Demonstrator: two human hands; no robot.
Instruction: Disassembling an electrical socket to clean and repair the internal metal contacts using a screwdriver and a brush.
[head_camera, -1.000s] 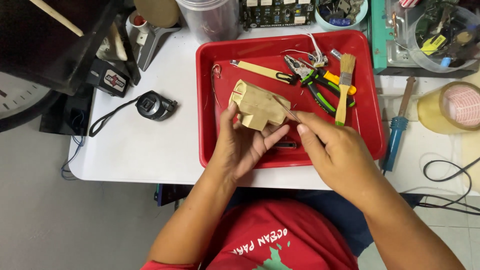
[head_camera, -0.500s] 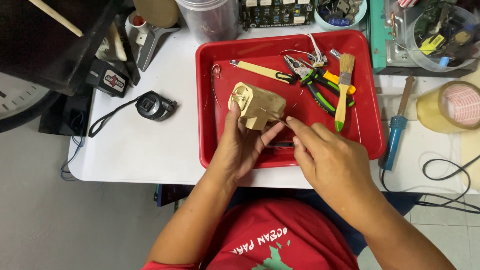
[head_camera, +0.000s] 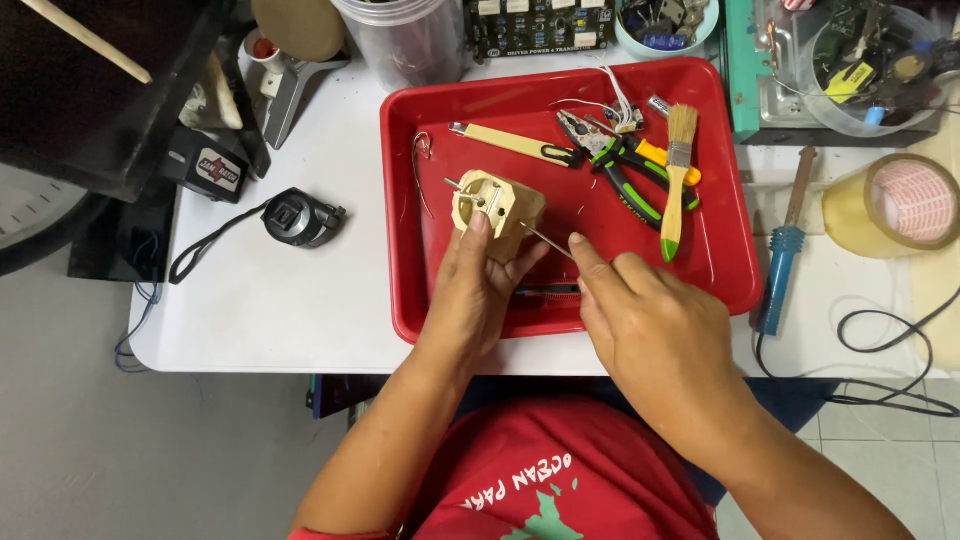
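In the head view, near the middle of the frame, the left hand (head_camera: 478, 290) grasps a small beige block-shaped part (head_camera: 497, 205) from below, its fingers wrapped round the lower sides and the thumb pressed on the face. The part looks like pale moulded plastic, roughly boxy with rounded corners, and a thin metal pin pokes out of its upper left side. It is held just above the floor of the red plastic tray (head_camera: 430, 300), in the tray's left half. The right hand (head_camera: 655, 325), lower right of centre, pinches a thin metal rod (head_camera: 545, 240) between thumb and forefinger; the rod slants up left to the part and touches it. Further up the tray lie a flat cream-handled tool (head_camera: 512, 143), pliers (head_camera: 625, 170) with green and black grips, and a wooden-handled brush (head_camera: 677, 175) with pale bristles and a green tip. Left of the tray, on the white table (head_camera: 280, 300), sits a dark tape measure (head_camera: 300, 217).
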